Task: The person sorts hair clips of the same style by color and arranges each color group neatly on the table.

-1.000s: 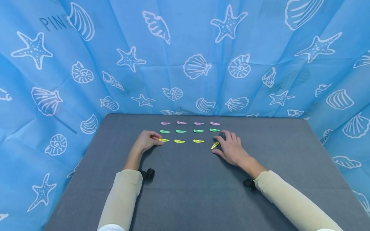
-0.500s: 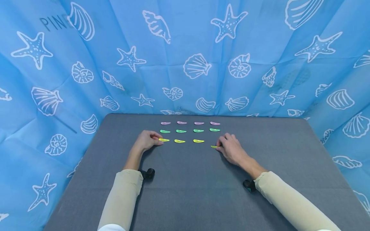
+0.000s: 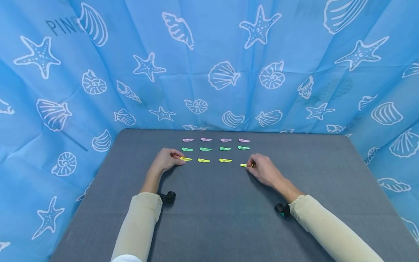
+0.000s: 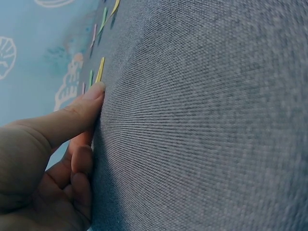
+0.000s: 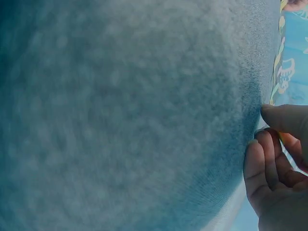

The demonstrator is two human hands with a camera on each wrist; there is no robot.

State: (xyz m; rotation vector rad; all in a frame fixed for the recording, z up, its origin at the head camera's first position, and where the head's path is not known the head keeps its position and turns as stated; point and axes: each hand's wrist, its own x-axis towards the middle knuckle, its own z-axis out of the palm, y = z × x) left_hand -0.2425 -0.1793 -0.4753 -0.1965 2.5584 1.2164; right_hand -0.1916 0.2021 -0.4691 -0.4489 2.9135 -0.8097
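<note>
Yellow snap hair clips lie in the nearest of three rows on the grey table. At that row's left end, my left hand (image 3: 167, 159) pinches the broad end of a yellow hair clip (image 3: 186, 159) between thumb and fingers. The left wrist view shows the same yellow clip (image 4: 100, 70) jutting past the thumb tip. My right hand (image 3: 263, 169) pinches the rightmost yellow hair clip (image 3: 243, 165), which points left and sits slightly nearer than the others. Its far end is covered by the fingers. Two more yellow clips (image 3: 204, 160) lie untouched between the hands.
Behind the yellow row are a row of green hair clips (image 3: 205, 149) and, farther back, a row of pink ones (image 3: 206, 139). A grey cloth covers the table (image 3: 209, 218). A blue shell-patterned curtain (image 3: 196, 83) hangs along its back and sides.
The right thumb and fingers, spread around a slanted yellow clip before, have closed on it; that clip now lies nearly level with the row's direction. The left hand has stayed still.
</note>
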